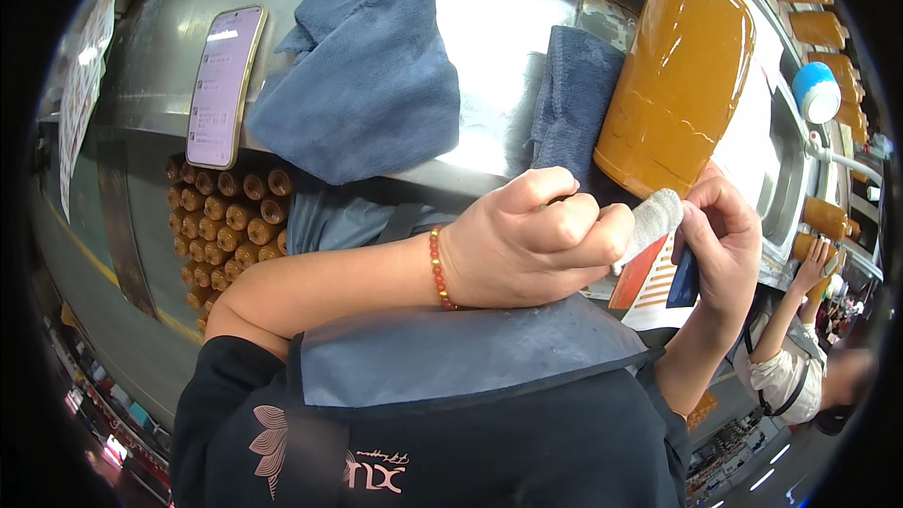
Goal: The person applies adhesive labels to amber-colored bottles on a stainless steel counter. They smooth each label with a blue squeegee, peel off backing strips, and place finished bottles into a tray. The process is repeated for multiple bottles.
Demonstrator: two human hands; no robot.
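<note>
The left hand (536,240), wearing a red bead bracelet (438,269), is curled shut, pinching a small grey-white cloth (653,218); the right hand (722,243) is closed on a card-like packet (649,284) striped orange, white and dark blue, which the cloth touches; just beyond stands a big amber bottle (677,85) beside a folded blue towel (576,99); another blue towel (362,75) and a smartphone (224,85) lie on the steel counter (499,28); rows of brown bottle caps (221,216) sit below it.
</note>
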